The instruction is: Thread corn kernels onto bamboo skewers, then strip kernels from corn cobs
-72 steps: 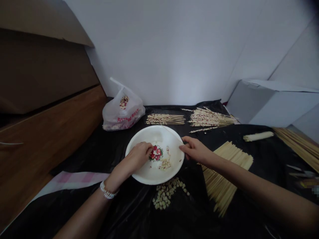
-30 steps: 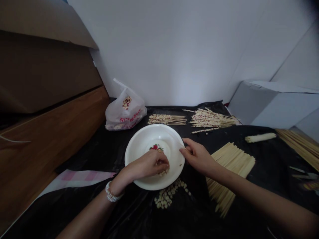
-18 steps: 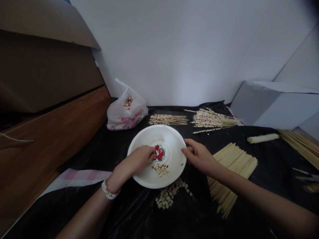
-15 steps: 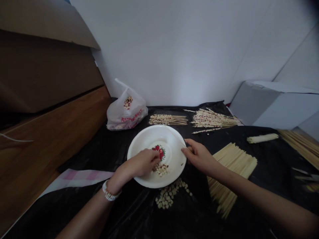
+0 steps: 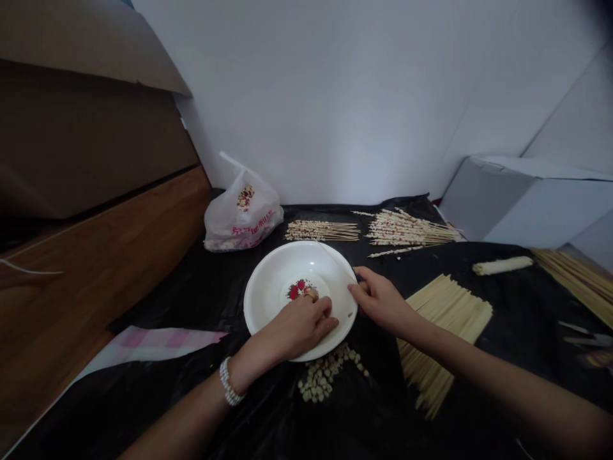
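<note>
My left hand (image 5: 306, 324) is inside a white bowl (image 5: 261, 281) that has a red flower print (image 5: 297, 289) on its bottom. Its fingers are curled down and hide the small pale pieces there, so what they grip, if anything, is out of sight. At the bowl's right rim, my right hand (image 5: 380, 300) pinches a thin skewer (image 5: 338, 259), which slants up and left across the bowl. Just below the bowl lies a loose heap of pale round pieces (image 5: 318, 381) on black plastic sheeting (image 5: 354, 415).
Behind the bowl are a plastic bag (image 5: 244, 217) and two groups of threaded skewers (image 5: 320, 230), (image 5: 402, 229). Bare sticks (image 5: 443, 332) lie to the right, near a pale roll (image 5: 502, 266). A white box (image 5: 541, 198) and cardboard box (image 5: 90, 134) flank the sheeting.
My left hand has moved right within the bowl and now covers the pale pieces that showed before. My right hand stays at the rim with the skewer.
</note>
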`<state>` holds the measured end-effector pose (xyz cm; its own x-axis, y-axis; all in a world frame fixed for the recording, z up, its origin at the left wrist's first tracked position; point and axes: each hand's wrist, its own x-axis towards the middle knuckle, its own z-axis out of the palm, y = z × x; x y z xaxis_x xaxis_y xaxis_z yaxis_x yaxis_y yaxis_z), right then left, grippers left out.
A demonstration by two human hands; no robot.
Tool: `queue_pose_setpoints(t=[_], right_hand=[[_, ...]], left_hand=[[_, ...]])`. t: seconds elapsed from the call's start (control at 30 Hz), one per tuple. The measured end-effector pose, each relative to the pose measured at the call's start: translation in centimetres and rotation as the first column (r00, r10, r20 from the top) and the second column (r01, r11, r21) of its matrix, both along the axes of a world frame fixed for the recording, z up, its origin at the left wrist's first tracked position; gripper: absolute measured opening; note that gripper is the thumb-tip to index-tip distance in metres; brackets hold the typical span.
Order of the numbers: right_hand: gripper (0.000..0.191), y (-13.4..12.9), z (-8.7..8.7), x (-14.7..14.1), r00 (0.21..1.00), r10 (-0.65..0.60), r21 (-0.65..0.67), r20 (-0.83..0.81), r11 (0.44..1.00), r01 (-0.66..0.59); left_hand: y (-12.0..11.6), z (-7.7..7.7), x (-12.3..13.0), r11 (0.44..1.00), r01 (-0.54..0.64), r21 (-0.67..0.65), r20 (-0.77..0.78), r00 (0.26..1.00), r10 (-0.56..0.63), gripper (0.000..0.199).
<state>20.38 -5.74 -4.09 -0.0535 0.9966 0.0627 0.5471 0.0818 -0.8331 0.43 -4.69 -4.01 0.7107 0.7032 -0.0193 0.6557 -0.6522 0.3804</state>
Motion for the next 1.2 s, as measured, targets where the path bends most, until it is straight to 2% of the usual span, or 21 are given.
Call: queue_pose_setpoints(t=[0.13,0.33,0.53,0.87,1.0,1.2], right_hand=[[0.024,0.1,0.1,0.0,1.000,-0.001,0.002,-0.001,1.000,0.001],[0.022,0.3,0.0,0.0,1.000,-0.009,-0.010,-0.019,1.000,0.009],[0.017,1.4,-0.5,-0.1,0.998,-0.019,-0.063,-0.067,0.998,0.014],[0.015,2.7,-1.2,-0.5,0.983,-0.025,-0.155,-0.180,0.988,-0.003],[0.017,3.4,-1.5,-0.4,0.979,-0.062,-0.150,-0.192,0.988,0.033],[0.019,4.3,-1.6,-0.2,0.982,-0.094,-0.118,-0.165,0.990,0.075]], left_hand=[[0.0,-0.1,0.1,0.999,0.047,0.024,0.002,0.999,-0.047,0.023],[0.2,-0.4,0.0,0.998,0.057,0.022,0.036,0.998,-0.058,0.015],[1.0,-0.1,-0.7,0.992,0.106,-0.074,0.000,0.994,-0.106,0.014],[1.8,1.6,-2.4,0.943,0.174,-0.284,-0.084,0.975,-0.205,0.013],[1.5,2.2,-2.7,0.944,0.187,-0.273,-0.060,0.976,-0.211,0.019],[0.6,2.5,-2.3,0.954,0.171,-0.247,0.011,0.985,-0.174,0.039]])
